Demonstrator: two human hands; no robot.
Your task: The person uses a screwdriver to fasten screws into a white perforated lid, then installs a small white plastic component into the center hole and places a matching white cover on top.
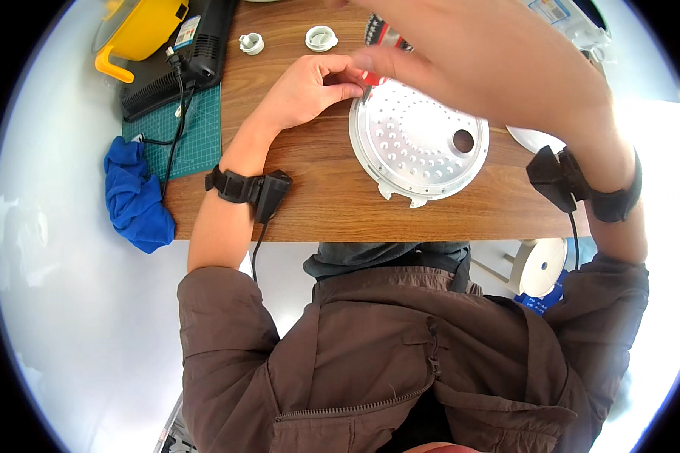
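The table (302,200), with a brown wood grain, spans the upper half, and the person in a brown jacket (355,325) sits or stands at its near edge. On the left, a black box (151,90) lies partly on a green mat (204,140) with a fine grid. A yellow pot (147,34) rests on top of the box, its handle toward the near side.

The silver disc (423,143) lies on the table in front of the person, right of the middle. Rings of small round marks cover its face; a larger round hole sits toward its right side, and notched tabs stick out at the near rim.

The right hand (431,38) reaches over the disc's far part, thumb pointing left; its other fingers are out of view or hidden, so their state cannot be told. The left hand (306,90) is at the disc's far left rim, thumb and forefinger close together; whether they clamp anything cannot be told.

A blue cloth (136,196) lies at the table's left corner. Below the near edge on the right is a beige stand (540,268) with a round end. Each forearm wears a black strap (234,185). Two white caps (321,38) stand beyond the left hand. A red bit (372,78) shows by the fingertips, and a small dark piece (367,94) by the rim.
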